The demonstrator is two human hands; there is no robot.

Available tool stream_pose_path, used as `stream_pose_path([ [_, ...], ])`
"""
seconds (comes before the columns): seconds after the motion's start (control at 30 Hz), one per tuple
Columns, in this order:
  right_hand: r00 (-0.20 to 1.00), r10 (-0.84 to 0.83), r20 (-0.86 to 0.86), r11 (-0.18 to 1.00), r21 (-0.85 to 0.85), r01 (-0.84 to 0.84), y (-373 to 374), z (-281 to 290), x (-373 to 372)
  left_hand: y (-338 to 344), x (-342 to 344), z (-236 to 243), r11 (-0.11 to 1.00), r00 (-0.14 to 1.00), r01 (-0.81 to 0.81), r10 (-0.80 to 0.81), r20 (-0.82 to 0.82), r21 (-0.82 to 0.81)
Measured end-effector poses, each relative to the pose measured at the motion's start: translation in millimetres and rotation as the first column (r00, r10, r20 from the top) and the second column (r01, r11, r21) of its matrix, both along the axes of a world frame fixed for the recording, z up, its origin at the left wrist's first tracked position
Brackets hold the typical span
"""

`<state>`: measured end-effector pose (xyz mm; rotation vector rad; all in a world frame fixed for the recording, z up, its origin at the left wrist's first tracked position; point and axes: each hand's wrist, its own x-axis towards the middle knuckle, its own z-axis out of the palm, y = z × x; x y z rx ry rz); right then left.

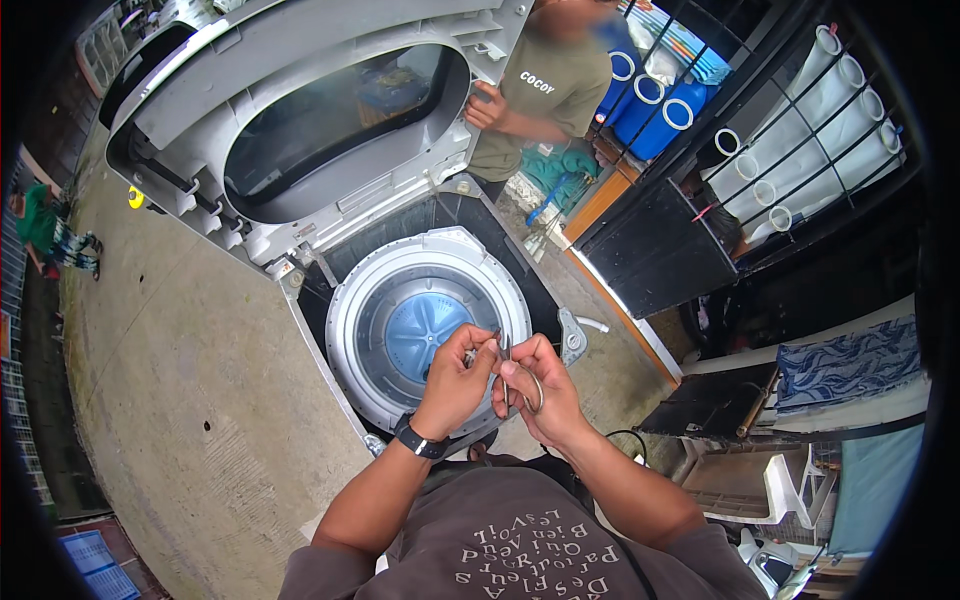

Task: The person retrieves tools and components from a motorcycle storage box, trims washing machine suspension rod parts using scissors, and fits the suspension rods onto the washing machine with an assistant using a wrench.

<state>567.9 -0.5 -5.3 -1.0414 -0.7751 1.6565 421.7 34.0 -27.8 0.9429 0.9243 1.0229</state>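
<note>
Over the near rim of an opened top-load washing machine, my two hands are close together. My right hand (540,390) is closed round metal scissors (537,396), whose finger loop shows below the thumb. My left hand (456,380), with a black watch on its wrist, is closed in a pinch beside the scissors' blades. What sits between its fingertips is too small to make out. Below them is the round steel drum (362,345), with a blue pulsator (425,325) at its bottom. The machine's grey top cover (185,130) is tilted up at the back.
Across the machine, another person's hand (487,106) holds the raised cover's edge. Blue and white tube-shaped containers (650,115) stand behind bars at the right. A white plastic stool (785,490) is at the lower right. Concrete floor (225,400) lies to the left.
</note>
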Motion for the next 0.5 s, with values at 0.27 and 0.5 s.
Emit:
stream_pose_path([
  [0.27,1.0,0.01,0.025,1.0,0.018,-0.011,2.1,-5.3,2.6,-0.3,1.8,-2.4,0.999,0.997,0.016,-0.014,0.077,-0.034],
  [0.5,1.0,0.019,0.024,0.999,0.028,-0.019,3.2,-4.1,3.6,-0.3,1.8,-2.8,0.997,0.994,0.029,-0.022,0.108,-0.067],
])
